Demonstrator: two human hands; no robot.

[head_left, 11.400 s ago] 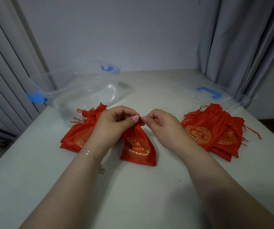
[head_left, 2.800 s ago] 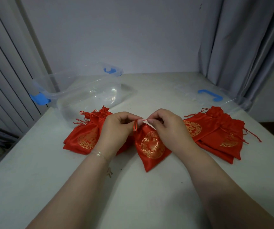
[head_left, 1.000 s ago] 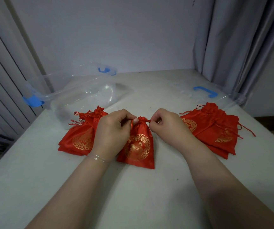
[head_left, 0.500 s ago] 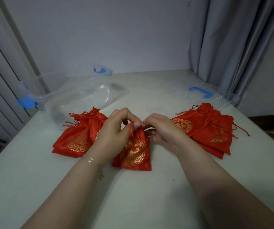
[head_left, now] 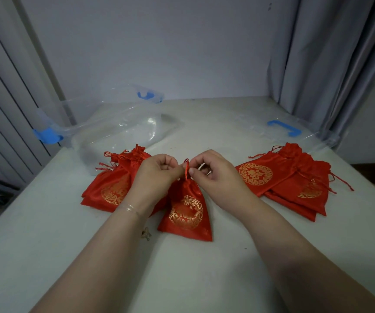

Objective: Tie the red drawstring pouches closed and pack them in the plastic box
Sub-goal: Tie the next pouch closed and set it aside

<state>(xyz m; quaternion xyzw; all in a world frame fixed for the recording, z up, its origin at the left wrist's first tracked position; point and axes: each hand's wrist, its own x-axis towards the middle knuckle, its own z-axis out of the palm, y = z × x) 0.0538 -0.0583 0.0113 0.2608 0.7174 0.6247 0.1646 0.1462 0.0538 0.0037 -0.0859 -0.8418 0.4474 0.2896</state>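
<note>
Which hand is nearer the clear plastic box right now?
Left. The left hand sits just in front of the plastic box, beside the pouch pile. The right hand is farther right, across the pouch whose drawstring both hands pinch.

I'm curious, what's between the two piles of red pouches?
In the head view, one pouch lies there, both hands pinching its drawstring.
</note>
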